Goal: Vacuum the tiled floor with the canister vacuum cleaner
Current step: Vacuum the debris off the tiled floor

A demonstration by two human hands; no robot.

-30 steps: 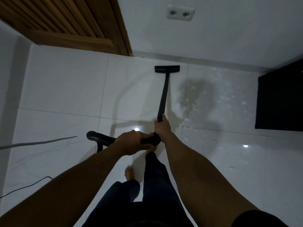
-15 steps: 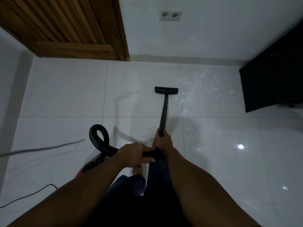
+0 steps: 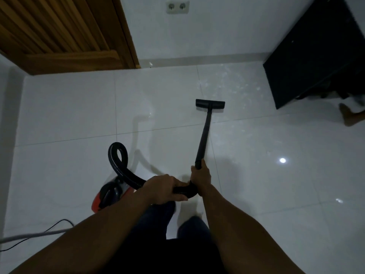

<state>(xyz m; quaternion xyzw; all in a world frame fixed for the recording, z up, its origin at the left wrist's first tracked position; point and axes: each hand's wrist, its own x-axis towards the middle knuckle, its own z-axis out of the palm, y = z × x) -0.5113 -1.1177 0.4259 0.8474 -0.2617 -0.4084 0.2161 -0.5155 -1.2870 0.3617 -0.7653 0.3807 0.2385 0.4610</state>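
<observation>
- On the white tiled floor (image 3: 69,115), ahead of the person's legs, the black floor head (image 3: 210,104) of the vacuum lies flat on a tile. It sits just short of a patch of pale specks (image 3: 227,84) scattered toward the skirting.
- The red-and-black canister (image 3: 108,194) sits on the floor at the person's left, partly hidden by the left forearm. Its body is closed, so what it holds cannot be seen.
- The right grip (image 3: 200,178) is clenched round the lower end of the straight, slim black wand (image 3: 204,135), which slants up to the floor head.
- The left grip (image 3: 164,189) is wrapped round the ribbed black hose (image 3: 117,145) just beside the right one. From there the hose curls into one upright loop above the canister.
- The tiles are large, square and glossy with thin grout lines, and a bright light spot (image 3: 282,160) reflects to the right of the wand.
- A slatted wooden door (image 3: 59,32) bounds the far left and a white wall with a double socket (image 3: 177,7) bounds the far side. A black cabinet (image 3: 316,56) fills the far right corner.
- Another person's bare foot (image 3: 349,115) shows at the right edge, near the cabinet.
- A thin black cord (image 3: 59,221) and a grey cable (image 3: 29,235) trail across the near left floor.
- Bare tile stretches left of the floor head and across the right side.
</observation>
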